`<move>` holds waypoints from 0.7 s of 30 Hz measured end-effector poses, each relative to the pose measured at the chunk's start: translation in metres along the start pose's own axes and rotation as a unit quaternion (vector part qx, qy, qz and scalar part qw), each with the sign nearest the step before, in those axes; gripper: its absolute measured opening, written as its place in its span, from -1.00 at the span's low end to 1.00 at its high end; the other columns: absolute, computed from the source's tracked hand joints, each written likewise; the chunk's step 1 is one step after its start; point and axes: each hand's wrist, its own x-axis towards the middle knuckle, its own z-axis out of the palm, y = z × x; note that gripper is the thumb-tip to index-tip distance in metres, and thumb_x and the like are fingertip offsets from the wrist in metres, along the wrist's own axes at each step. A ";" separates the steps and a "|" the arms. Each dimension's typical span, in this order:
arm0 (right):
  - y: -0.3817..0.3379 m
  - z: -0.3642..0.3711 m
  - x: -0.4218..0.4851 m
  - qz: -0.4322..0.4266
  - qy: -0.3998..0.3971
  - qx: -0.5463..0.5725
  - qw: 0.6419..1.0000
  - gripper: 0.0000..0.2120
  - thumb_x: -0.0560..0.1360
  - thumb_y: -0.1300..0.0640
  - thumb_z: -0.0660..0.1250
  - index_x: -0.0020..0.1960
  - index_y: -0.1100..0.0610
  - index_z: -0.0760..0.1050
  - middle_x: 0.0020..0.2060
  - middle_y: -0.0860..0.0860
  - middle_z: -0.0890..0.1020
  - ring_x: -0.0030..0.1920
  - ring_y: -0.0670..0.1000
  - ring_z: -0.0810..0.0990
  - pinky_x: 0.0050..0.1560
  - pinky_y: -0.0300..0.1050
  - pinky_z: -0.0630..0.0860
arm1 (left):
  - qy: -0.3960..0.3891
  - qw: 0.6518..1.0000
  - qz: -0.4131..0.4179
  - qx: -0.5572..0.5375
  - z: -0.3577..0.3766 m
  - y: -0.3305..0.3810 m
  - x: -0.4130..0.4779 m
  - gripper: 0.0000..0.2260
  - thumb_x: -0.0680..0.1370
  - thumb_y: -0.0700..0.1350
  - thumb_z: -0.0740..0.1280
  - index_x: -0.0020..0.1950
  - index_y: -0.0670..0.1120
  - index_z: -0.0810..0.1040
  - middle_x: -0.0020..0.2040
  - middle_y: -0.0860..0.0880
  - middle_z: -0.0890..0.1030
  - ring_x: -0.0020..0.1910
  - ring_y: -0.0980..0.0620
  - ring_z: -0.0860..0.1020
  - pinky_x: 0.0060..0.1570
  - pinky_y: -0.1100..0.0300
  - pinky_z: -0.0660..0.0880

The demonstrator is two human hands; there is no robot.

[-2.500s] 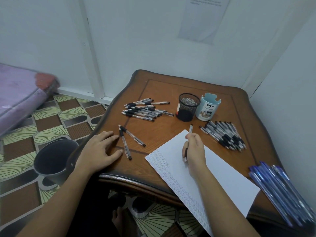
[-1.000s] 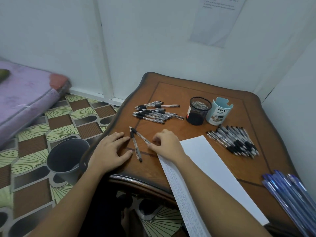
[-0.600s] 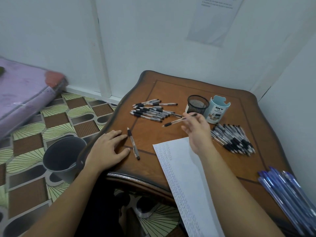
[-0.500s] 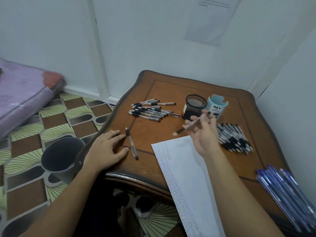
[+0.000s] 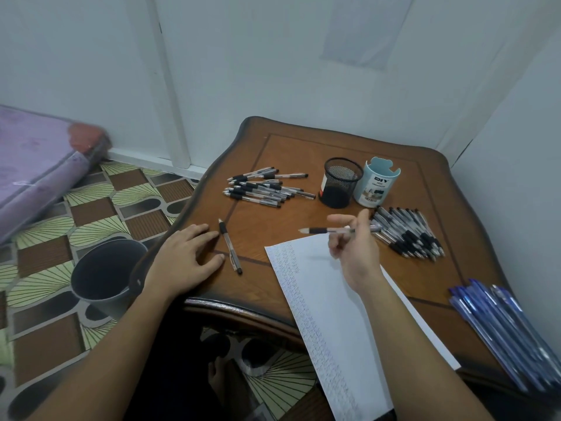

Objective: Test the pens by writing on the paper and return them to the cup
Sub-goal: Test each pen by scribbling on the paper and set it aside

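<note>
Grip: your right hand [image 5: 353, 250] pinches a black-grip pen [image 5: 326, 230] by the rear part of its clear barrel. The fingers are curled round it, but blur hides which ones bear the load. The pen lies level in the air with its tip toward nine o'clock, just above the far edge of the paper [image 5: 331, 302] and not touching it. That attitude suggests it is not yet set into a writing hold, so its test stroke remains to be made.

Your left hand [image 5: 185, 258] lies flat with straight fingers on the table [image 5: 303, 153] at eight o'clock. It holds nothing and probably steadies you. Just beside its fingertips rests a single pen [image 5: 229, 249], apart from every pile, likely set aside deliberately.

The paper is angled toward your writing arm and overhangs the near edge. Rows of small marks fill its left margin, and the rest is blank for further strokes.

At twelve o'clock from the gripped pen stands a black mesh cup [image 5: 341, 185], with a light blue desk organiser [image 5: 378, 183] just beside it. No pens stand in either. A left pile [image 5: 264, 189] lies at eleven o'clock and a right pile [image 5: 409, 235] at three. You cannot tell which is tested. A bundle of blue pens [image 5: 510, 335] lies at five o'clock.
</note>
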 end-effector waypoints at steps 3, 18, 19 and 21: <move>0.009 -0.001 -0.005 0.004 -0.030 -0.061 0.998 -0.57 0.66 -0.11 0.07 0.12 0.13 0.60 -0.23 0.07 0.70 -0.23 -0.01 0.63 -0.31 -0.20 0.45 | 0.004 1.000 -0.001 0.000 0.000 0.000 0.000 -0.29 0.39 0.41 0.07 0.37 0.05 0.51 0.42 0.02 0.45 0.43 -0.01 0.34 0.44 -0.01 0.20; 0.036 0.000 -0.005 -0.026 -0.084 -0.179 0.980 -0.85 0.57 0.28 0.31 -0.16 0.17 0.58 -0.23 0.09 0.68 -0.19 -0.03 0.68 -0.24 -0.22 0.48 | 0.008 1.000 0.000 0.005 0.000 0.002 0.000 -0.29 0.38 0.41 0.07 0.37 0.04 0.52 0.42 0.00 0.45 0.42 -0.02 0.34 0.42 -0.02 0.21; 0.035 0.002 -0.006 -0.035 -0.088 -0.185 0.978 -0.85 0.58 0.27 0.29 -0.15 0.17 0.57 -0.23 0.09 0.67 -0.21 -0.06 0.67 -0.26 -0.25 0.47 | 0.007 1.000 0.000 0.006 0.000 0.002 0.000 -0.29 0.38 0.41 0.06 0.37 0.04 0.52 0.41 0.00 0.45 0.42 -0.02 0.34 0.42 -0.01 0.21; 0.032 0.004 -0.007 -0.058 -0.091 -0.193 0.975 -0.85 0.59 0.28 0.28 -0.15 0.17 0.53 -0.26 0.08 0.66 -0.26 -0.10 0.65 -0.29 -0.30 0.46 | 0.007 1.000 -0.001 0.006 0.000 0.002 0.000 -0.29 0.38 0.41 0.06 0.37 0.05 0.52 0.42 0.01 0.45 0.43 -0.02 0.34 0.43 -0.01 0.20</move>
